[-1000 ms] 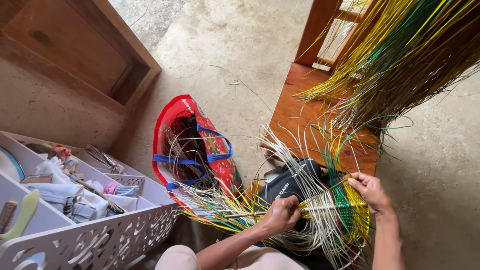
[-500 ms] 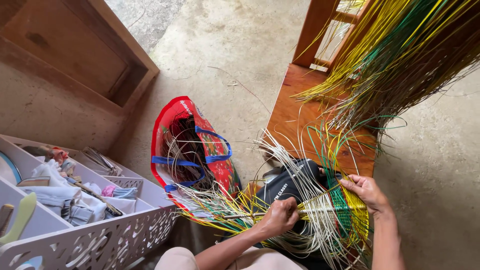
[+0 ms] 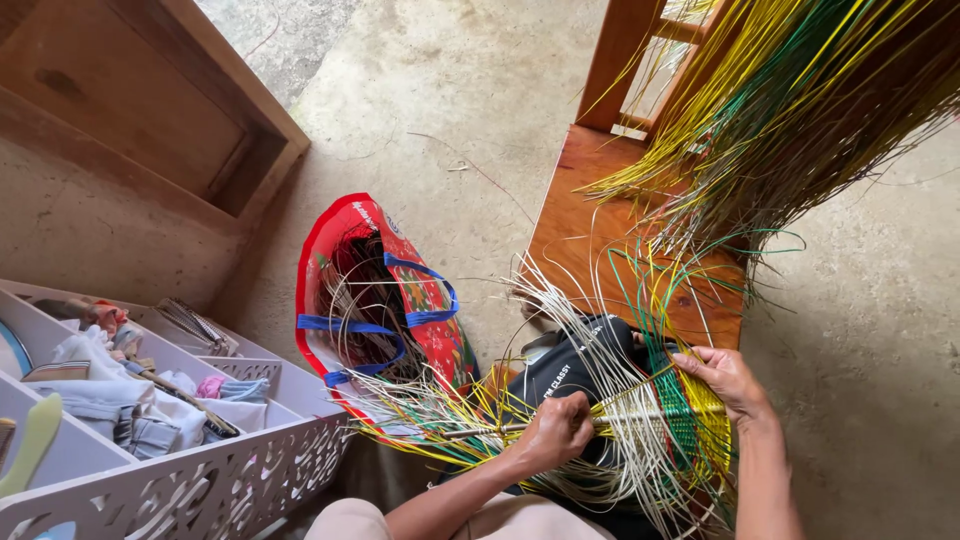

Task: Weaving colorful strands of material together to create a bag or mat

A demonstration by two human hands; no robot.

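The half-woven mat of green, yellow and pale strips sits in the person's lap, low and right of centre, with loose strands fanning out to the left and upward. The left hand is closed in a fist around a thin stick that runs across the weave. The right hand pinches the upper edge of the woven patch, thumb against fingers (which strand it grips is too fine to tell). Compared with a second ago, both hands keep the same grips; the right hand sits a touch lower and further left, and the whole view has drifted slightly, so the shelf at left has slid toward the edge.

Under the weave lies a black bag. Just left of it stands a red shopping bag with blue handles, full of dark and pale strands. A wooden bench is beyond the hands, and a thick bundle of yellow and green strips hangs over it from the upper right. At lower left is a white shelf unit with cut-out sides, holding folded cloths and small items. The floor is bare concrete, with a wooden frame set against the wall at upper left.
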